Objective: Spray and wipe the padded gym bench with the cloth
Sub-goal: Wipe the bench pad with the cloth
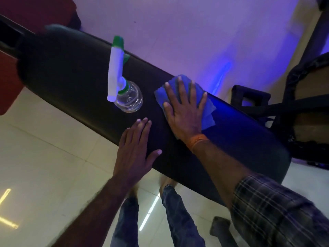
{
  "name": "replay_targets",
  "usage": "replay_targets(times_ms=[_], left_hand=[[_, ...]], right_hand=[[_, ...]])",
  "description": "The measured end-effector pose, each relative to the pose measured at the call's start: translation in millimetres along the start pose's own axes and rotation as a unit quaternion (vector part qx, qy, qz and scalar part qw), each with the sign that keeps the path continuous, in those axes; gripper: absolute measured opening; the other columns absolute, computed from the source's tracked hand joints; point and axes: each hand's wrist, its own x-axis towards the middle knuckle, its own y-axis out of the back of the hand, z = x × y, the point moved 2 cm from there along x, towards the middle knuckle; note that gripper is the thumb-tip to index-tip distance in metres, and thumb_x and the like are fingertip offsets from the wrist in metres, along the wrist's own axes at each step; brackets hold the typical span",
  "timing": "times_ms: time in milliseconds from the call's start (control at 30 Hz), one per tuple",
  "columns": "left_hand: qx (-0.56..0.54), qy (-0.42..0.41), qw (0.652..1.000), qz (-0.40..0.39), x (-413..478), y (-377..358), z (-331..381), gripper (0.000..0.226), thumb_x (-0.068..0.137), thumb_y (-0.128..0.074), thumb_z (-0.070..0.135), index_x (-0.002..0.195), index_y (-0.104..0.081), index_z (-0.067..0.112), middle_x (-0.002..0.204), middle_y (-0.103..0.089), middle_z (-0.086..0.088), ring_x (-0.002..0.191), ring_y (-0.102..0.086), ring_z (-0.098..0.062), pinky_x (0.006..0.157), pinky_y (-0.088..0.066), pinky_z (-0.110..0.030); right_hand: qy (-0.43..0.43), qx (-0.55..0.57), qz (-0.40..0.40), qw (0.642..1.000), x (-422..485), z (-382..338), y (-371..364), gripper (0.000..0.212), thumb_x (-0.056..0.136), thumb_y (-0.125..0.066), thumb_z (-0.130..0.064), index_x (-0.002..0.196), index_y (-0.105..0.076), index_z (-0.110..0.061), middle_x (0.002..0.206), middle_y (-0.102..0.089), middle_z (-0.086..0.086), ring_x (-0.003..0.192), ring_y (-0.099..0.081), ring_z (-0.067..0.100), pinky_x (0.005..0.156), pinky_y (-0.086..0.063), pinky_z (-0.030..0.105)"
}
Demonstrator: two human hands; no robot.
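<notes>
The black padded bench point(74, 72) runs diagonally from upper left to lower right. A clear spray bottle point(128, 99) with a white and green trigger head stands upright on its middle. My right hand point(185, 111) lies flat, fingers spread, pressing a blue cloth point(207, 111) onto the pad to the right of the bottle. My left hand point(136, 148) rests flat on the bench's near edge, below the bottle, holding nothing.
Pale floor tiles point(44, 157) lie below the bench, with my legs in jeans point(179, 220) near it. A dark machine frame point(302, 107) stands at the right. A red pad point(8, 82) is at the left edge. A dark bench foot point(222, 229) sits on the floor.
</notes>
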Motion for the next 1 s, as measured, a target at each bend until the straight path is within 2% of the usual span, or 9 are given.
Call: replay_targets(times_ms=[200,300,400,567,633,767,800,933,1000], left_hand=[[0.006,-0.02,1.0,-0.014,-1,12,-10,0.077,0.096,-0.055,0.053,0.155,-0.04,0.005,0.163,-0.037,-0.012,0.152,-0.034,-0.031,0.119,-0.035,-0.051],[0.007,-0.029,0.999,-0.033,-2,16,-17,0.079,0.094,-0.054,0.053,0.156,-0.038,0.007,0.164,-0.036,-0.009,0.153,-0.032,-0.029,0.121,-0.032,-0.054],[0.005,-0.048,0.998,-0.037,-4,12,-23,0.08,0.095,-0.054,0.055,0.157,-0.037,0.008,0.165,-0.034,-0.009,0.155,-0.029,-0.029,0.123,-0.027,-0.052],[0.029,-0.055,0.998,-0.014,-12,19,-36,0.077,0.097,-0.053,0.055,0.157,-0.038,0.01,0.165,-0.034,-0.01,0.153,-0.031,-0.031,0.123,-0.023,-0.055],[0.03,-0.056,0.998,-0.017,-13,21,-40,0.076,0.096,-0.053,0.055,0.158,-0.039,0.012,0.165,-0.035,-0.01,0.153,-0.031,-0.032,0.123,-0.024,-0.057],[0.023,-0.076,0.996,-0.027,-12,16,-42,0.076,0.096,-0.053,0.055,0.158,-0.038,0.015,0.165,-0.033,-0.012,0.154,-0.028,-0.035,0.122,-0.024,-0.058],[0.023,-0.082,0.996,-0.027,-12,15,-43,0.075,0.096,-0.052,0.056,0.159,-0.037,0.016,0.166,-0.031,-0.012,0.154,-0.026,-0.035,0.122,-0.023,-0.058],[0.02,-0.101,0.994,-0.038,-15,13,-35,0.077,0.097,-0.05,0.058,0.159,-0.035,0.015,0.168,-0.028,-0.011,0.157,-0.022,-0.034,0.124,-0.019,-0.057],[0.024,-0.104,0.993,-0.045,-15,12,-31,0.076,0.097,-0.048,0.057,0.16,-0.034,0.017,0.169,-0.026,-0.011,0.157,-0.02,-0.033,0.125,-0.018,-0.058]], right_hand=[[0.145,-0.033,-0.033,0.988,-79,-1,-8,0.056,0.108,-0.022,-0.054,0.162,-0.016,-0.043,0.174,-0.009,-0.006,0.161,-0.003,0.029,0.122,-0.01,0.068],[0.038,-0.025,-0.024,0.999,-76,22,-8,0.057,0.107,-0.02,-0.055,0.162,-0.013,-0.045,0.174,-0.005,-0.009,0.161,0.0,0.027,0.122,-0.009,0.069],[-0.077,-0.001,0.011,0.997,-43,-4,-10,0.057,0.107,-0.023,-0.052,0.162,-0.013,-0.044,0.174,-0.006,-0.005,0.161,-0.001,0.032,0.122,-0.004,0.071],[0.041,-0.02,0.003,0.999,-96,-39,-24,0.055,0.108,-0.024,-0.052,0.162,-0.018,-0.043,0.174,-0.012,-0.005,0.161,-0.005,0.031,0.122,-0.011,0.068],[0.022,-0.027,-0.005,0.999,-115,-19,-22,0.055,0.108,-0.023,-0.054,0.162,-0.017,-0.044,0.173,-0.01,-0.008,0.161,-0.004,0.029,0.122,-0.012,0.066],[-0.155,0.006,0.034,0.987,-76,-15,-18,0.056,0.107,-0.024,-0.052,0.162,-0.014,-0.044,0.174,-0.008,-0.007,0.161,-0.003,0.03,0.123,-0.005,0.068],[-0.168,0.014,0.046,0.985,-73,-28,-21,0.057,0.107,-0.024,-0.052,0.162,-0.015,-0.043,0.174,-0.009,-0.005,0.161,-0.004,0.031,0.123,-0.005,0.068],[-0.048,0.003,0.032,0.998,-137,-47,-40,0.055,0.109,-0.02,-0.052,0.163,-0.016,-0.04,0.174,-0.01,-0.005,0.161,-0.004,0.028,0.124,-0.012,0.065],[-0.056,-0.016,0.019,0.998,-171,-17,-40,0.055,0.11,-0.02,-0.05,0.164,-0.014,-0.039,0.174,-0.008,-0.005,0.161,-0.003,0.028,0.124,-0.014,0.063]])
